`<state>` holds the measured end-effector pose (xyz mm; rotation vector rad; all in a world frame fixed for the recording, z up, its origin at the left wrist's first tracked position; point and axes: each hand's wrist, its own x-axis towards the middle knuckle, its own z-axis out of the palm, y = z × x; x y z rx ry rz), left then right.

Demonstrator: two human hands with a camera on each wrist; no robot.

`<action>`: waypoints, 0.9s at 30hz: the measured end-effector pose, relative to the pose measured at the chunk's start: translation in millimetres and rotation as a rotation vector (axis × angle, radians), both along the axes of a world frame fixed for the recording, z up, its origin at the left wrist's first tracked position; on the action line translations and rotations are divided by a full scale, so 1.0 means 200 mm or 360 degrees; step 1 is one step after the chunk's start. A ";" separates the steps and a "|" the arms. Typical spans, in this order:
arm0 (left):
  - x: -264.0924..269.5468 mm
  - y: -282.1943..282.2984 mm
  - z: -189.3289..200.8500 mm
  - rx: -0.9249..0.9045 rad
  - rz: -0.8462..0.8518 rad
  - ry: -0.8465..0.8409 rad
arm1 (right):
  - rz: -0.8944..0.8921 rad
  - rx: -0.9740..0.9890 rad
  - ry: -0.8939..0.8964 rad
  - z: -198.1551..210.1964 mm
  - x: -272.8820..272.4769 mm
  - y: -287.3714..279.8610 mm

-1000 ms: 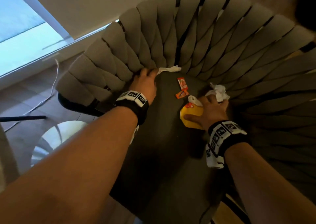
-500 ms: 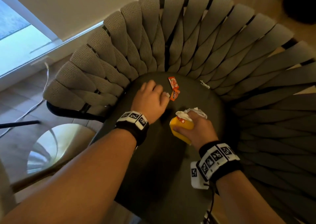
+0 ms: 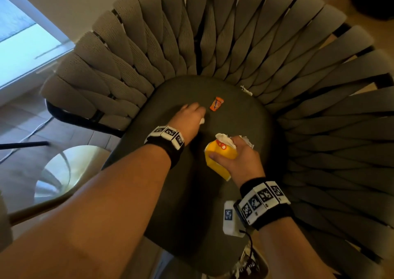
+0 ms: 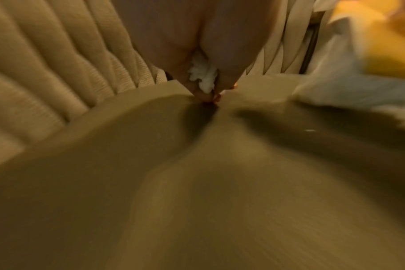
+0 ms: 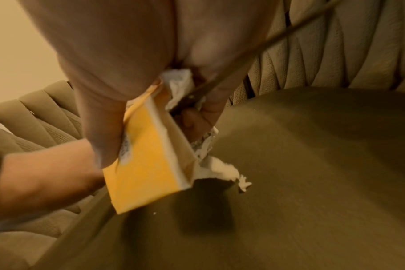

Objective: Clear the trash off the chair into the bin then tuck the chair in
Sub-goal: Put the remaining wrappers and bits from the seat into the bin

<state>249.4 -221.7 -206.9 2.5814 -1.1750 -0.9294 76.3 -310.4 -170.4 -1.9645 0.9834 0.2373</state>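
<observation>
The chair's dark seat cushion (image 3: 241, 116) is ringed by a woven strap backrest (image 3: 213, 33). My left hand (image 3: 193, 115) is low on the seat with a crumpled white tissue (image 4: 202, 77) balled in its curled fingers. Just right of it lies an orange wrapper (image 3: 216, 104) on the cushion. My right hand (image 3: 236, 157) grips a yellow carton (image 3: 219, 161), also seen as the yellow carton (image 5: 148, 160), together with crumpled white paper (image 5: 215, 169). A small white scrap (image 3: 246, 90) sits at the seat's back edge.
A glass round tabletop (image 3: 55, 172) is at the lower left beside the chair. A window (image 3: 25, 50) and a thin cable (image 3: 25, 138) on the floor are at the left. A crinkled packet (image 3: 247, 263) shows below the seat's front edge.
My left hand left the seat's back edge with the white tissue and came to the orange wrappers; only one now shows. My right hand gathered the white paper against the carton and drew back.
</observation>
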 end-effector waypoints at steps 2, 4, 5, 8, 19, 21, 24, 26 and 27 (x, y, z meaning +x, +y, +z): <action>-0.10 0.09 0.04 -0.0042 0.0219 0.0119 | 0.0008 0.0024 -0.0018 0.04 -0.06 0.02; -0.23 0.21 0.07 -0.0077 0.0457 0.0211 | 0.0060 0.0043 -0.0022 0.08 -0.13 0.04; -0.30 0.27 0.09 -0.0098 0.0568 0.0259 | 0.0088 0.0050 -0.0027 0.11 -0.17 0.06; -0.56 0.45 0.14 -0.0173 0.0799 0.0403 | 0.0140 0.0099 -0.0024 0.16 -0.33 0.12; -1.85 0.89 0.14 -0.0189 0.1265 0.0579 | 0.0352 0.0351 0.0240 0.17 -1.42 0.48; -2.04 0.91 0.08 -0.0157 0.1299 0.0608 | 0.0366 0.0349 0.0287 0.10 -1.62 0.52; -2.24 0.92 -0.04 -0.0103 0.1348 0.0713 | 0.0354 0.0319 0.0360 -0.09 -1.81 0.54; -2.35 0.91 -0.16 -0.0036 0.1310 0.0711 | 0.0398 0.0332 0.0463 -0.25 -1.90 0.56; -2.39 0.91 -0.22 -0.0012 0.1285 0.0710 | 0.0434 0.0328 0.0495 -0.34 -1.93 0.56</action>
